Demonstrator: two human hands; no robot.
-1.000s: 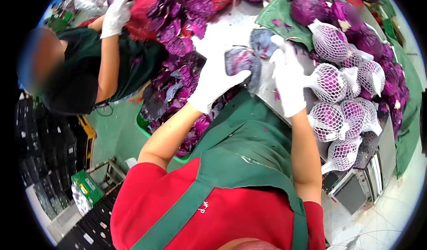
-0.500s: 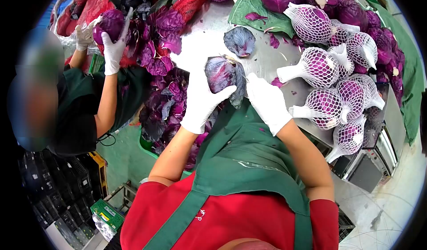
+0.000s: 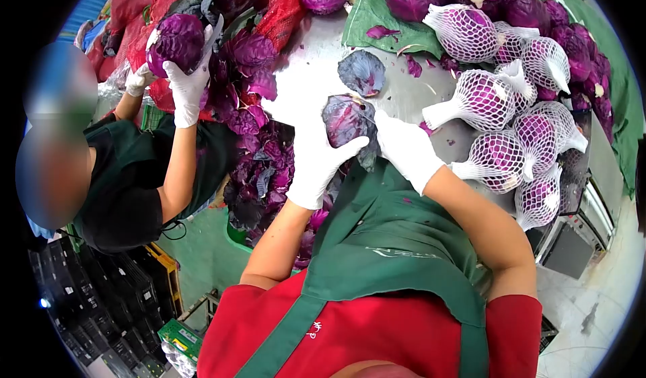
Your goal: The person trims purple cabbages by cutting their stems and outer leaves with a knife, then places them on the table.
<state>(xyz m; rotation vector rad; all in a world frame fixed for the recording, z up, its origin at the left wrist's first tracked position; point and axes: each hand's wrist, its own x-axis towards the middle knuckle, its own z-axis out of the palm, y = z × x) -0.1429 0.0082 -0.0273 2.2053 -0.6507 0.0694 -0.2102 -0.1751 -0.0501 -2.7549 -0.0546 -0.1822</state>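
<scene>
My left hand (image 3: pixel 317 159), in a white glove, grips a red cabbage (image 3: pixel 344 121) from its left side, with the thumb along the near side. Dull bluish-purple outer leaves cover this cabbage. At its right edge my right hand (image 3: pixel 409 148), also gloved, has its fingers closed on a loose outer leaf (image 3: pixel 368 155). The fingertips are partly hidden against the leaf. Just beyond the cabbage, a detached bluish leaf (image 3: pixel 361 73) lies on the metal table (image 3: pixel 316 52).
Several net-wrapped cabbages (image 3: pixel 494 159) sit at the right, before a heap of bare cabbages (image 3: pixel 528 11). A green cloth (image 3: pixel 367 25) lies at the back. Stripped leaves (image 3: pixel 269 206) pile up at the left. There a co-worker's gloved hands (image 3: pixel 187 92) hold another cabbage (image 3: pixel 176 42).
The view has shifted slightly. My hands and the cabbage stay together, with the right fingers still at the leaf on its right edge. The co-worker's cabbage has turned and sits a little farther right.
</scene>
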